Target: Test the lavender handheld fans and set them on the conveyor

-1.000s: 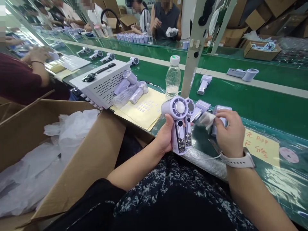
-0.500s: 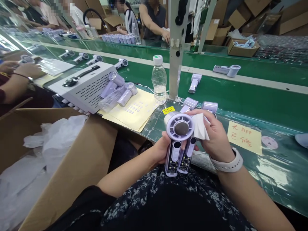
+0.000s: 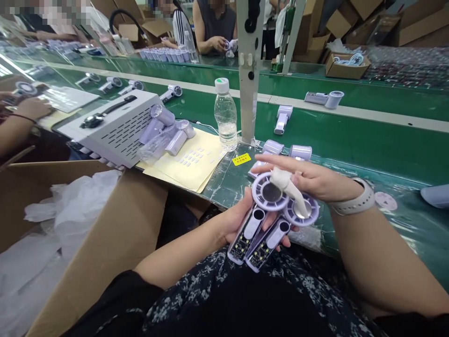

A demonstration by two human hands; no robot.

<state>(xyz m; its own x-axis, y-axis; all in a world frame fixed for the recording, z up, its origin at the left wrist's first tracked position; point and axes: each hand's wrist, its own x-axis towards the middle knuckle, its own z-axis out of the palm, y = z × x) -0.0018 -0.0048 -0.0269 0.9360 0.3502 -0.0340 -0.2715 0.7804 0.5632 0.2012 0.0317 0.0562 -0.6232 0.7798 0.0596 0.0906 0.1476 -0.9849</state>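
Two lavender handheld fans, a left one (image 3: pixel 257 217) and a right one (image 3: pixel 280 229), lie side by side in my left hand (image 3: pixel 242 217), whose fingers wrap round them from beneath. Their handle fronts are off, so dark circuit boards show below round black-topped parts. Over the round fan heads, my right hand (image 3: pixel 308 180) pinches a crumpled white cloth or tissue (image 3: pixel 286 182) against the grilles, its other fingers stretched out to the left. Just behind my hands, two more fans, one with a shiny lavender head (image 3: pixel 300 152), rest on the green table (image 3: pixel 224 185).
A water bottle (image 3: pixel 226 117) stands beside a metal post (image 3: pixel 248 84). Left are a white perforated box (image 3: pixel 122 121), yellow paper (image 3: pixel 196 173) with small white pieces, and a carton (image 3: pixel 140 220) of white wrapping. Fans lie along the conveyor (image 3: pixel 206 105); co-workers sit beyond.
The two fans have tilted and fanned apart, showing both heads. My right hand has moved over them with the cloth on the grilles. A co-worker opposite now holds something up in both hands.
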